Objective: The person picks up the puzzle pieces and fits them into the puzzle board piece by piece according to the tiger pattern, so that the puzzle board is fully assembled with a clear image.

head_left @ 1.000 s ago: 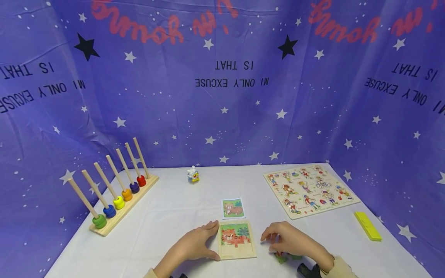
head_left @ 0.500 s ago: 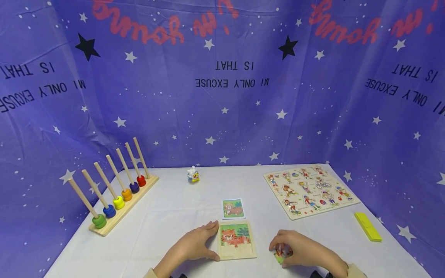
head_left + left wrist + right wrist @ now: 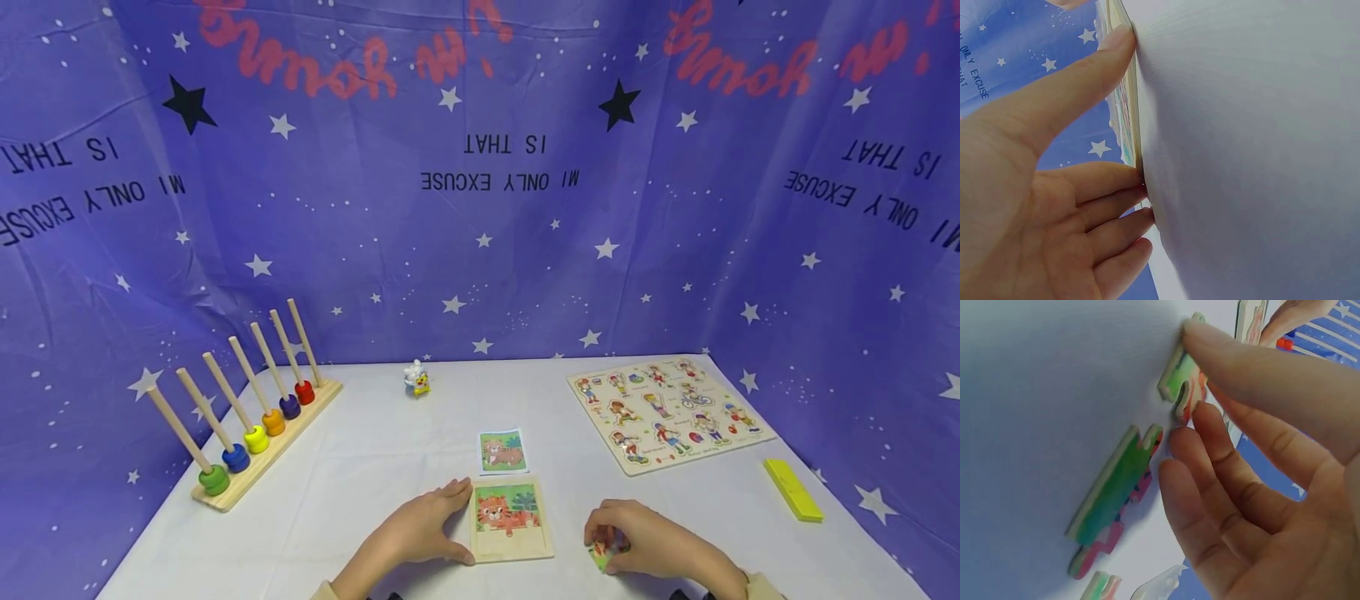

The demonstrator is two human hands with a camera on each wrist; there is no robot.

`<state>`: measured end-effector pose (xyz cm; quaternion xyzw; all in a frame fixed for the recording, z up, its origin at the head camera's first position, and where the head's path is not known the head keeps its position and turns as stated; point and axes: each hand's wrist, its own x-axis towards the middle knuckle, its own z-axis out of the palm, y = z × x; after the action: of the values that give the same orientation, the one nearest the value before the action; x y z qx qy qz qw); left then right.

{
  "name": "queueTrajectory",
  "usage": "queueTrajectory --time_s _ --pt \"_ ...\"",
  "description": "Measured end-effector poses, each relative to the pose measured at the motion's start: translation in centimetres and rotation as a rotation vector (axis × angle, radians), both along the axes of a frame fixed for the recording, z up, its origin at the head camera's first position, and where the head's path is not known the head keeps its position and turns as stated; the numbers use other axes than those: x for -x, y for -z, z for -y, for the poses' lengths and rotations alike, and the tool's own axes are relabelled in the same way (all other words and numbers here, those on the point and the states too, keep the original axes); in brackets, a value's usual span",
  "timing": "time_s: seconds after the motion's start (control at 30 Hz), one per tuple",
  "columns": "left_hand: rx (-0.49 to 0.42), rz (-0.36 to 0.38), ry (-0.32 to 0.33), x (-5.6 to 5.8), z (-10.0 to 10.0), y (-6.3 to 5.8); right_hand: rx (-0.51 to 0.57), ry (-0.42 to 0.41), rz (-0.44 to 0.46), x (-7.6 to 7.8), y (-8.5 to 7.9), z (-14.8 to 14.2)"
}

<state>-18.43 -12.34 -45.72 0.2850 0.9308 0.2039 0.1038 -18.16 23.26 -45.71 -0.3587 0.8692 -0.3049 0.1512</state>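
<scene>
My left hand (image 3: 422,527) rests against the left edge of a small wooden jigsaw tray (image 3: 513,548), thumb near the lower corner and fingertips near the upper one. In the tray's upper part lies a tiger picture in fitted pieces; bare wood shows below. To the right, my right hand (image 3: 651,537) pinches a green-and-orange puzzle piece (image 3: 1179,372) between thumb and forefinger, low at the table. Beside it, in the right wrist view, lie a green-and-red puzzle piece (image 3: 1110,494) and part of another piece (image 3: 1099,587). A tiger picture card (image 3: 504,452) lies just behind the tray.
A wooden peg stacker (image 3: 270,446) with coloured rings stands at the left. A small white-and-yellow figurine (image 3: 417,378) is at the back. At the right lie a large picture puzzle board (image 3: 667,412) and a yellow block (image 3: 793,489). A purple star-printed cloth (image 3: 480,267) hangs behind.
My right hand has moved slightly right and down, away from the tray, and its thumb and forefinger have closed on a puzzle piece. My left hand has stayed at the tray's edge.
</scene>
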Motion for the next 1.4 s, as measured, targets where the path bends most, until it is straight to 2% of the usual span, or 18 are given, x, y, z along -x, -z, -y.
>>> queueTrajectory --time_s 0.33,0.5,0.8,1.13,1.4 --pt "-0.003 -0.001 -0.004 -0.1 0.0 0.0 0.005 0.015 -0.031 -0.1 0.3 0.1" --pt "-0.004 -0.008 -0.005 0.0 0.0 0.3 0.004 0.020 -0.003 0.0 0.2 0.0" --pt "-0.001 -0.022 -0.008 0.1 0.1 0.5 0.025 -0.038 -0.041 0.3 0.3 0.1" --pt "-0.004 -0.023 -0.010 0.0 0.0 0.3 0.085 -0.035 0.031 0.7 0.3 0.1" --pt "-0.001 -0.014 -0.013 -0.1 0.0 0.2 0.115 -0.090 -0.011 1.1 0.5 0.2"
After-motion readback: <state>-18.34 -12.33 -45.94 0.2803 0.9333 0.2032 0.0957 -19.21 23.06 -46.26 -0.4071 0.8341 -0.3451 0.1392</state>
